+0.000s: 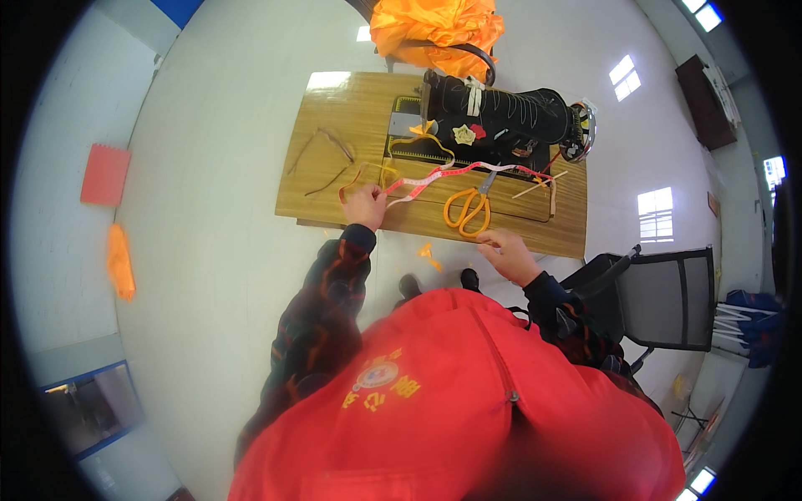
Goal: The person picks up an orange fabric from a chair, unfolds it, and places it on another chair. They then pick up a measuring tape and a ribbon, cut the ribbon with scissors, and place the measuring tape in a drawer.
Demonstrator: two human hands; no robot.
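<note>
A pink, white and yellow tape measure winds across the wooden table. My left hand is at the table's front edge, its fingers closed on the tape's left part. Orange-handled scissors lie to the right of it, blades away from me and partly under the tape. My right hand is by the front edge just below the scissors' handles, apart from them. Its fingers are pinched together, and what they hold, if anything, is too small to tell. A black sewing machine stands behind the tape, with fabric flowers on it.
The wooden table carries thin brown strips at its left. Beyond it, orange satin cloth is heaped on a chair. A black mesh chair stands at the right. Orange scraps lie on the floor near my feet.
</note>
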